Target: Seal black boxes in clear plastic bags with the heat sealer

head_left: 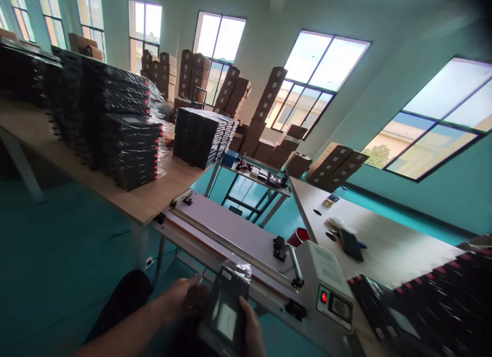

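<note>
My right hand [252, 329] grips the right side of a flat black box in a clear plastic bag [227, 306], its thumb on the face by a pale label. The loose film at the bag's top end reaches the front edge of a long bar heat sealer [230, 239]. Beside the box's left edge, my left hand [190, 297] has its fingers curled closed. A thin pale tip shows at those fingers, too blurred to name. The sealer's control box [326, 280] stands to the right with a lit red switch.
Stacks of bagged black boxes [132, 147] stand on the wooden table [154, 203] at left. More bagged boxes [442, 300] fill the near right. A dark phone-like slab [350, 244] lies on the right table. Behind are a red bucket [298, 237] and cartons [334, 165].
</note>
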